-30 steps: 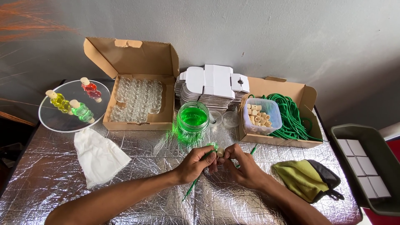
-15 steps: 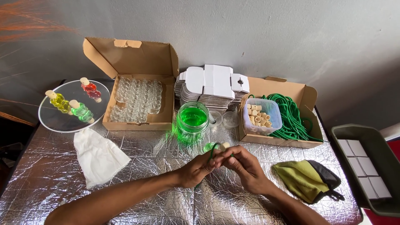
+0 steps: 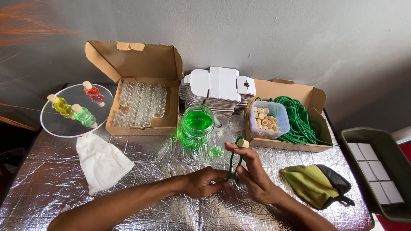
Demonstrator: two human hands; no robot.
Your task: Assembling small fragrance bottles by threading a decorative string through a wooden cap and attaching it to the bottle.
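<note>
Our right hand is raised a little off the desk near the middle of its front edge, forearm running back toward the front right corner. Its fingers are closed around a small tan cork, held up at the fingertips, with a green cord looped at the cork and hanging down between both hands. Our left hand lies lower, just beside the right one and touching it, forearm stretched along the front edge toward the left corner; its fingers are curled shut, pinching the lower end of the cord.

Just behind the hands sits a tiny glass bottle of green liquid, and behind that an open jar of green liquid. Along the back edge we see an open cardboard box of empty little glass bottles, a stack of flat white cartons, and a second cardboard box holding a plastic tub of corks and a coil of green cord. Toward the back left corner a round clear plate carries three corked bottles, yellow, red and green. A white cloth lies toward the left edge, a yellow-green and black cloth toward the right edge.

The desk is covered in crinkled silver foil. A grey-green tray stands off its right edge, and a plain grey wall rises behind.
</note>
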